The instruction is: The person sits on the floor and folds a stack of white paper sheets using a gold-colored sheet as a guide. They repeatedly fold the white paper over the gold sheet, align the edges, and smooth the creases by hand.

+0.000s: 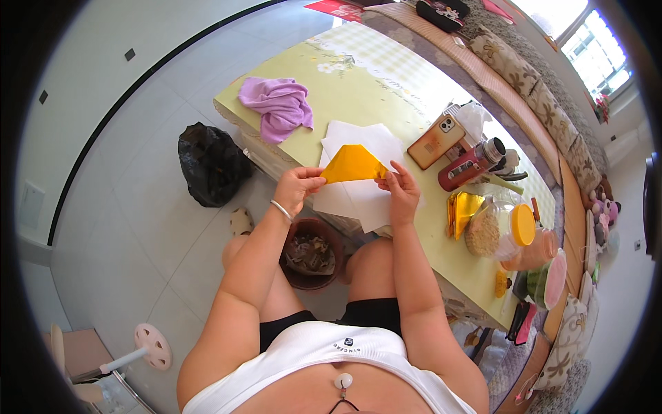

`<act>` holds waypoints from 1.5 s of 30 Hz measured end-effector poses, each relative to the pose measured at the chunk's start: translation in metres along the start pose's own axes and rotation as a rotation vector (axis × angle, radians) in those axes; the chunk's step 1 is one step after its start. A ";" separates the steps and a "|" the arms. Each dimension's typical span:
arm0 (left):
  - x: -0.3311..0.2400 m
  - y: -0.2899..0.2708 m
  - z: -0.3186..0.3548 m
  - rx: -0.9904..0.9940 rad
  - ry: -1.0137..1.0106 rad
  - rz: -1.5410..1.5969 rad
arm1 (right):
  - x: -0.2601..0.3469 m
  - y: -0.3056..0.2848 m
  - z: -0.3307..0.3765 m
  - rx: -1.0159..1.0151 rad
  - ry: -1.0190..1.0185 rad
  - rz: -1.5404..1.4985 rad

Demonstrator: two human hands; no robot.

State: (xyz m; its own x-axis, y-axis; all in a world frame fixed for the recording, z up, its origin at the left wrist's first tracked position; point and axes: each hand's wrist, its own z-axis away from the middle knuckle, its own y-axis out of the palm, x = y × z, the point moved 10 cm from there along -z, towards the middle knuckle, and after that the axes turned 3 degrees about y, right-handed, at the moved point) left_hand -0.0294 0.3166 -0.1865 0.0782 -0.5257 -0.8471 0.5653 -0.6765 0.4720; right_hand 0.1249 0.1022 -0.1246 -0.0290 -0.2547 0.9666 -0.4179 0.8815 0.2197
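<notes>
Between my hands is a folded sheet of gold foil paper [353, 164], shaped like a trapezoid with its wide edge toward me. My left hand [299, 188] pinches its left corner between thumb and fingers, with a pale bangle on the wrist. At the right corner, my right hand [400, 190] grips with thumb and index finger while other fingers are partly raised. Beneath the foil, white paper sheets [341, 200] lie overlapping on the table. A stack of folded gold foil pieces [463, 212] rests on the table to the right of my right hand.
On the yellow-green table [289, 69] lie a purple cloth [278, 107], a phone [436, 141], a red thermos [463, 169] and a yellow-lidded jar [493, 231]. A waste bin [314, 259] stands between my legs. A black plastic bag [212, 164] sits on the floor at left.
</notes>
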 end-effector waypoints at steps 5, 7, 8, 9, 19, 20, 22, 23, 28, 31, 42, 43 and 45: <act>-0.007 -0.009 -0.003 0.026 0.057 -0.236 | -0.015 0.000 -0.005 0.068 0.123 0.035; -0.010 -0.004 0.002 0.032 0.029 -0.253 | -0.016 -0.001 -0.005 0.091 0.134 0.049; -0.010 -0.002 0.004 0.035 0.016 -0.262 | -0.016 -0.001 -0.005 0.103 0.140 0.055; -0.010 -0.004 0.004 0.005 0.017 -0.245 | -0.017 -0.001 -0.005 0.101 0.150 0.052; -0.015 -0.010 0.007 -0.083 0.091 -0.242 | -0.023 0.001 -0.004 0.125 0.160 0.050; -0.015 -0.010 0.008 -0.091 0.093 -0.264 | -0.024 0.000 -0.004 0.125 0.155 0.048; -0.017 -0.008 0.006 -0.082 0.148 -0.257 | -0.026 0.000 -0.008 0.107 0.119 0.041; -0.018 -0.007 0.007 -0.075 0.176 -0.252 | -0.027 -0.001 -0.008 0.097 0.099 0.038; -0.040 -0.012 0.021 -0.121 0.207 -0.087 | 0.025 0.019 0.015 0.059 -0.385 0.906; -0.048 0.029 0.038 -0.041 0.126 0.116 | 0.032 0.035 0.030 0.135 -0.589 1.032; 0.089 0.259 0.071 0.102 -0.417 -0.180 | -0.049 0.017 0.021 0.017 -0.541 1.237; 0.098 0.271 0.068 0.111 -0.418 -0.147 | -0.042 0.023 0.024 0.023 -0.568 1.272; 0.119 0.278 0.054 0.114 -0.420 -0.076 | -0.017 0.038 0.035 0.071 -0.550 1.197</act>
State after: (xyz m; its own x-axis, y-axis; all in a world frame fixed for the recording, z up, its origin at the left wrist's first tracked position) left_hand 0.0931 0.0379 -0.1432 -0.3144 -0.6203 -0.7186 0.4607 -0.7616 0.4558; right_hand 0.0781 0.1261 -0.1374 -0.7673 0.5209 0.3741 0.0782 0.6549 -0.7516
